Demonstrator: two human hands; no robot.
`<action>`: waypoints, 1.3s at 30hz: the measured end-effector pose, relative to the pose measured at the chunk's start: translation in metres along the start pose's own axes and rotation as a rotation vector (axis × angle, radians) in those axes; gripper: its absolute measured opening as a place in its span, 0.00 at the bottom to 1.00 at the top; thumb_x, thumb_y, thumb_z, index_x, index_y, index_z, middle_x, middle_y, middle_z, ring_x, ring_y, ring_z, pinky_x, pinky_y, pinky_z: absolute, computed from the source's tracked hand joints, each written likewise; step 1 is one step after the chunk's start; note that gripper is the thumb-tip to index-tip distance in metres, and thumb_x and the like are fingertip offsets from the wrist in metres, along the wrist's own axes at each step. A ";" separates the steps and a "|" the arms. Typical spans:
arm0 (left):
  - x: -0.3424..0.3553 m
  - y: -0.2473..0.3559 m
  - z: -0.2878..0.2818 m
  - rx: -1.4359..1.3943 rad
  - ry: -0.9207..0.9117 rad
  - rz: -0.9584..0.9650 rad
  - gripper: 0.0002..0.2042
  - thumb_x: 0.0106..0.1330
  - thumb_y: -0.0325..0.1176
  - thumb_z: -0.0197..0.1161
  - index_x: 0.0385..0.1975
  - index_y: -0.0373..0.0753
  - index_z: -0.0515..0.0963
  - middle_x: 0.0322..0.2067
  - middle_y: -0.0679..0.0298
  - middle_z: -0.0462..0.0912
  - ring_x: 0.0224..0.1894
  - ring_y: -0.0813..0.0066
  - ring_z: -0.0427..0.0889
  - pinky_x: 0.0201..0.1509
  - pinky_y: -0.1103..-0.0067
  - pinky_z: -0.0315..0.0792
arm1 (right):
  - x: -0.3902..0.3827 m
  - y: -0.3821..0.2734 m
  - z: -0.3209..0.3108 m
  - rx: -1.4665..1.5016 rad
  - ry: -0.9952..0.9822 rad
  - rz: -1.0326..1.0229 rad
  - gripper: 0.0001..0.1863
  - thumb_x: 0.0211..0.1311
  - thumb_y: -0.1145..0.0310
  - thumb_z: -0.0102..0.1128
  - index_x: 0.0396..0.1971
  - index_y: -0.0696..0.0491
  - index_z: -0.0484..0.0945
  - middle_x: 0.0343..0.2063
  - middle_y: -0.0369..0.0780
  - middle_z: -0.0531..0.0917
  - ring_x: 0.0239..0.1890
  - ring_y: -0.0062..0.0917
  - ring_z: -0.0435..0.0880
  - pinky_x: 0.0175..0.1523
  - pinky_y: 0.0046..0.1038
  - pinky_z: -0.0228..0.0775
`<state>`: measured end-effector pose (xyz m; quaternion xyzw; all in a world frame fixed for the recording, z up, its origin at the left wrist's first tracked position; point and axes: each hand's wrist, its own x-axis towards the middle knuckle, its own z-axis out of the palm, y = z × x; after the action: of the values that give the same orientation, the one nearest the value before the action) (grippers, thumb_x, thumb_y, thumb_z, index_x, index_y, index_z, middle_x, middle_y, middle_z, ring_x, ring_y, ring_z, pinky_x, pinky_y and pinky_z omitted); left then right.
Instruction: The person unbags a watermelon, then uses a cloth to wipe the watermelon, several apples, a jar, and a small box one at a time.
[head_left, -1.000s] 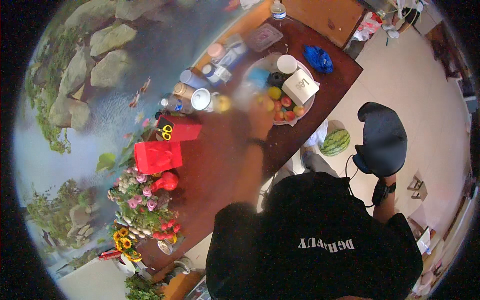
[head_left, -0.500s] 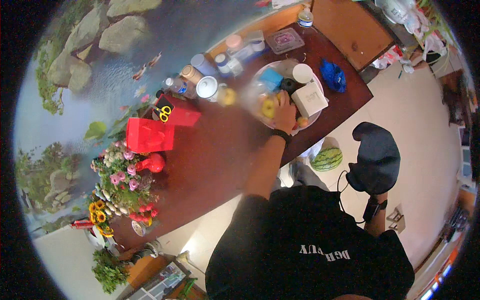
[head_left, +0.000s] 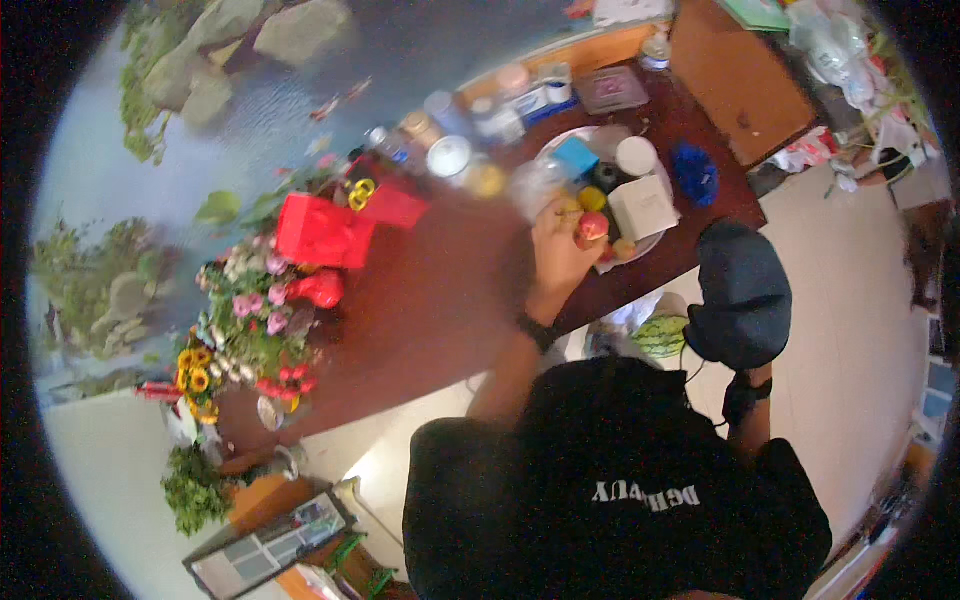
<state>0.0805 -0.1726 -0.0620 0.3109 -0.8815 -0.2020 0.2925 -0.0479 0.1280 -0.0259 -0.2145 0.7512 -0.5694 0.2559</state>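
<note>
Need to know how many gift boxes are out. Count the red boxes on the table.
2. The large red box sits by the flowers; the flat red box lies just right of it, under yellow scissors. The flowers could hide more.

Dark table (head_left: 430,310), plate (head_left: 655,240), red box (head_left: 322,232)

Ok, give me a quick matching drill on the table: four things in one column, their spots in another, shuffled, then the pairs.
Things:
1. red apple
2. white box
3. yellow scissors
4. blue cloth

Places:
A. on the table right of the plate
B. on the plate's right part
C. in the left hand
D. by the red bag

Pairs: 1-C, 2-B, 3-D, 4-A
</note>
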 end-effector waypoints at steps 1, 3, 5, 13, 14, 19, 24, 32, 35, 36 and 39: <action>-0.004 0.008 -0.031 -0.240 -0.046 -0.016 0.17 0.51 0.31 0.63 0.41 0.32 0.75 0.36 0.54 0.78 0.41 0.59 0.77 0.46 0.71 0.71 | 0.010 -0.013 0.012 -0.024 -0.044 -0.065 0.29 0.38 0.60 0.63 0.45 0.56 0.73 0.42 0.47 0.75 0.43 0.39 0.75 0.52 0.37 0.64; -0.002 0.034 -0.079 -0.803 -0.126 -0.187 0.17 0.55 0.32 0.63 0.42 0.32 0.75 0.37 0.59 0.78 0.39 0.68 0.76 0.45 0.76 0.70 | 0.026 -0.037 0.037 -0.096 -0.109 -0.191 0.29 0.38 0.60 0.63 0.45 0.56 0.73 0.42 0.47 0.75 0.44 0.39 0.75 0.52 0.37 0.64; -0.021 0.051 -0.111 -1.269 -0.172 -0.503 0.17 0.61 0.37 0.59 0.44 0.30 0.74 0.37 0.61 0.78 0.36 0.76 0.75 0.41 0.82 0.68 | 0.037 -0.062 0.068 -0.156 -0.197 -0.355 0.29 0.38 0.60 0.63 0.46 0.56 0.73 0.42 0.47 0.75 0.44 0.39 0.75 0.52 0.37 0.64; -0.075 0.067 -0.166 -1.571 0.068 -0.458 0.21 0.62 0.40 0.55 0.47 0.26 0.70 0.40 0.60 0.77 0.40 0.75 0.76 0.44 0.80 0.68 | 0.028 -0.133 0.181 -0.241 -0.546 -0.918 0.30 0.38 0.60 0.63 0.46 0.55 0.73 0.43 0.47 0.76 0.44 0.39 0.76 0.53 0.37 0.64; -0.077 0.067 -0.170 -1.595 0.068 -0.347 0.19 0.63 0.33 0.53 0.50 0.26 0.69 0.43 0.60 0.76 0.45 0.77 0.74 0.52 0.80 0.67 | 0.024 -0.134 0.186 -0.245 -0.579 -0.955 0.30 0.38 0.60 0.63 0.46 0.55 0.73 0.43 0.47 0.76 0.44 0.39 0.76 0.53 0.38 0.64; -0.112 0.051 -0.192 -1.085 -0.155 -0.453 0.19 0.58 0.30 0.59 0.49 0.30 0.71 0.46 0.59 0.76 0.50 0.71 0.72 0.57 0.74 0.64 | 0.002 -0.135 0.202 -0.235 -0.690 -1.064 0.31 0.38 0.59 0.63 0.47 0.55 0.73 0.44 0.47 0.76 0.45 0.39 0.76 0.53 0.38 0.64; -0.120 0.046 -0.186 -1.244 0.058 -0.250 0.26 0.54 0.26 0.62 0.54 0.30 0.65 0.54 0.57 0.69 0.58 0.65 0.66 0.63 0.70 0.58 | -0.003 -0.131 0.214 -0.234 -0.629 -1.049 0.31 0.38 0.59 0.63 0.47 0.55 0.73 0.44 0.47 0.76 0.45 0.39 0.76 0.54 0.38 0.64; -0.119 0.034 -0.189 -1.512 -0.078 -0.495 0.16 0.60 0.29 0.52 0.47 0.28 0.71 0.42 0.61 0.77 0.45 0.75 0.74 0.51 0.78 0.67 | -0.003 -0.204 0.232 -0.084 -0.747 -0.872 0.30 0.40 0.59 0.61 0.49 0.51 0.73 0.46 0.46 0.75 0.48 0.44 0.74 0.54 0.39 0.63; -0.107 0.027 -0.189 -1.495 -0.205 -0.525 0.16 0.61 0.31 0.52 0.46 0.28 0.72 0.40 0.62 0.78 0.43 0.77 0.75 0.49 0.80 0.68 | -0.001 -0.175 0.219 -0.184 -0.608 -0.861 0.29 0.44 0.58 0.59 0.50 0.52 0.73 0.48 0.46 0.75 0.51 0.44 0.73 0.57 0.40 0.61; -0.104 0.021 -0.185 -1.479 -0.345 -0.544 0.16 0.61 0.30 0.54 0.47 0.28 0.71 0.42 0.61 0.77 0.45 0.76 0.75 0.51 0.79 0.67 | 0.004 -0.161 0.217 -0.218 -0.564 -0.847 0.28 0.46 0.58 0.58 0.50 0.52 0.72 0.49 0.46 0.75 0.51 0.44 0.72 0.57 0.40 0.61; -0.096 0.030 -0.179 -1.258 -0.360 -0.639 0.20 0.58 0.26 0.59 0.51 0.30 0.68 0.48 0.60 0.73 0.50 0.73 0.71 0.57 0.75 0.64 | 0.000 -0.135 0.214 -0.332 -0.423 -0.766 0.29 0.48 0.56 0.58 0.51 0.52 0.72 0.50 0.45 0.74 0.53 0.44 0.71 0.58 0.42 0.60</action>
<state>0.2431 -0.1182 0.0506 0.2882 -0.4992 -0.7940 0.1929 0.0909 -0.0661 0.0572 -0.6259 0.6301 -0.4388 0.1368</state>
